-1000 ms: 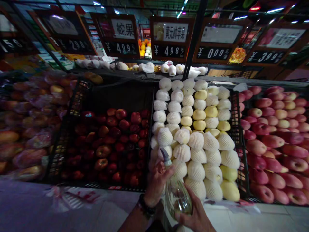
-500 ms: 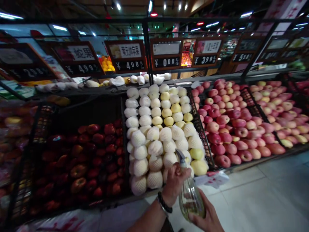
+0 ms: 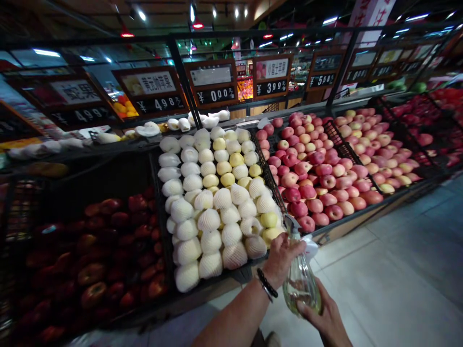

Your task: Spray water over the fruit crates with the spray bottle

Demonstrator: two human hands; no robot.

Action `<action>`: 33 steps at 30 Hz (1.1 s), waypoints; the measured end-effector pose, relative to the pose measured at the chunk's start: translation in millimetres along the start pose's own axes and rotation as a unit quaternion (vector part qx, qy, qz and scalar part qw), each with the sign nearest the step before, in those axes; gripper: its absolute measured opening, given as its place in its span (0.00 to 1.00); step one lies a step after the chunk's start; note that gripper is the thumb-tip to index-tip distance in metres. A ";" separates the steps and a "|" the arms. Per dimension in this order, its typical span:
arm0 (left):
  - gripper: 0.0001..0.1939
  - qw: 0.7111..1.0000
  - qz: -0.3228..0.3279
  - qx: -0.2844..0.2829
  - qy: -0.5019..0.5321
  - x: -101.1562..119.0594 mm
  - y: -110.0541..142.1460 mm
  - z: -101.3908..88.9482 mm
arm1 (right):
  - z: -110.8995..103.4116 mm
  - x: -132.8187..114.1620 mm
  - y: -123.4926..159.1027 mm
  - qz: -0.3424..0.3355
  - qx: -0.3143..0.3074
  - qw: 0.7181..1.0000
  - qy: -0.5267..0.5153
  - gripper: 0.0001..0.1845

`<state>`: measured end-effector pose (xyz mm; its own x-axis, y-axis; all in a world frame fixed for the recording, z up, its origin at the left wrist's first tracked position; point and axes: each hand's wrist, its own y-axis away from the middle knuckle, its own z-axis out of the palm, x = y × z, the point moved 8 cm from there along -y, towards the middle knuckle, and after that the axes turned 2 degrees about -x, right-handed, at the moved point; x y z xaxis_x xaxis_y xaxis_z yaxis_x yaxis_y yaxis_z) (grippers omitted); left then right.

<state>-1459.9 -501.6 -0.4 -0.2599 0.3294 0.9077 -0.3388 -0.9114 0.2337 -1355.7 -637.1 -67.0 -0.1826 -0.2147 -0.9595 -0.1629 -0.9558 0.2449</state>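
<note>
My left hand [image 3: 281,258] is closed round the neck and trigger head of a clear spray bottle [image 3: 301,284]. A dark bead bracelet sits on that wrist. My right hand [image 3: 325,315] cups the bottle's round belly from below; a little pale liquid lies at its bottom. The nozzle points at the crate of yellow apples in white foam nets [image 3: 213,202], just ahead and to the left. Pink-red apples [image 3: 318,168] fill the crate to the right of the bottle.
Dark red apples [image 3: 108,250] lie in a black crate at the left. Price boards [image 3: 155,91] hang on a black rack above the fruit. A paper label [image 3: 311,246] sticks out at the stand's front edge. Pale tiled floor [image 3: 390,279] stretches to the right.
The view has swung to the right along the stand, so the netted apples now lie left of the bottle and more pink apples show. Both hands keep the same hold on the bottle.
</note>
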 end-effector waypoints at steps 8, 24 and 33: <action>0.22 0.997 -0.006 0.078 0.002 -4.5 31.0 -44.2 | 22.6 16.8 -0.8 0.015 -0.094 0.994 -0.044 0.45; 0.25 0.977 0.018 0.214 0.021 16.8 105.1 -151.8 | 131.8 24.6 16.9 0.069 -0.199 0.976 -0.059 0.53; 0.26 0.962 0.068 0.264 0.010 50.7 169.8 -272.4 | 263.2 25.6 42.5 0.071 -0.276 0.958 -0.041 0.55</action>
<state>-1777.0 -572.5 -9.6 -0.2894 0.1985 0.9364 0.2046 -0.9428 0.2631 -1622.5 -630.3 -44.4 -0.2448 -0.3550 -0.9022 0.4032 -0.8836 0.2383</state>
